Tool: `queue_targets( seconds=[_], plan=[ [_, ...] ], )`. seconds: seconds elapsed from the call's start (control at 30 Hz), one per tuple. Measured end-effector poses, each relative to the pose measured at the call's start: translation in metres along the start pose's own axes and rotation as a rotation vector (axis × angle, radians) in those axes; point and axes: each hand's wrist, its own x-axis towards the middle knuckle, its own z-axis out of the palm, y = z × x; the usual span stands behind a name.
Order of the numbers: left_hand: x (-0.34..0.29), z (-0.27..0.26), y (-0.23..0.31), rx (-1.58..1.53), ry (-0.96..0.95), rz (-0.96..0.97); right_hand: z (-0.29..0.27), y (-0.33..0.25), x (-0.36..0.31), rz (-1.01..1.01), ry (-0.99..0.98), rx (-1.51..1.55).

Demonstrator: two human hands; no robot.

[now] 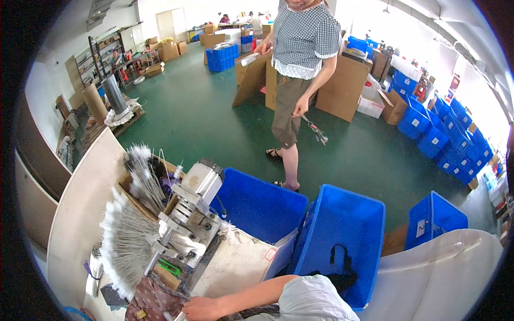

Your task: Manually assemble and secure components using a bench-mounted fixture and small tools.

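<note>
My right hand (201, 309) reaches in from the right at the lower edge. Its fingers look curled, partly cut off by the picture's edge; a small white thing shows by them, too hidden to name. Brown dotted cloth (152, 299) lies just left of this hand. My left hand does not appear. Beyond the cloth stands a small machine with a silver motor (201, 181), a shaft and metal blocks. A large fan of thin wire rods with white fluffy tips (126, 243) lies left of it. A bright green piece (169, 267) sits under the shaft.
Behind the machine, a cardboard box (128, 187) holds more white-tipped rods. Blue bins (267, 200) stand right of the bench; one bin (342, 230) has a black item inside. A person (308, 48) stands beyond them, holding a thin bundle (316, 131). Stacked blue crates (455, 134) line the right.
</note>
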Motion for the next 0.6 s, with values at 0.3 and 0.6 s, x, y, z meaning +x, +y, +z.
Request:
queue_targets(
  seconds=[0.3, 0.6],
  plan=[
    [0.126, 0.071, 0.031, 0.444, -0.128, 0.103, 0.009, 0.003, -0.002, -0.066, 0.03, -0.045],
    [0.136, 0.084, 0.024, 0.311, -0.212, -0.16, -0.007, 0.0, -0.01, -0.142, 0.034, -0.103]
  ],
)
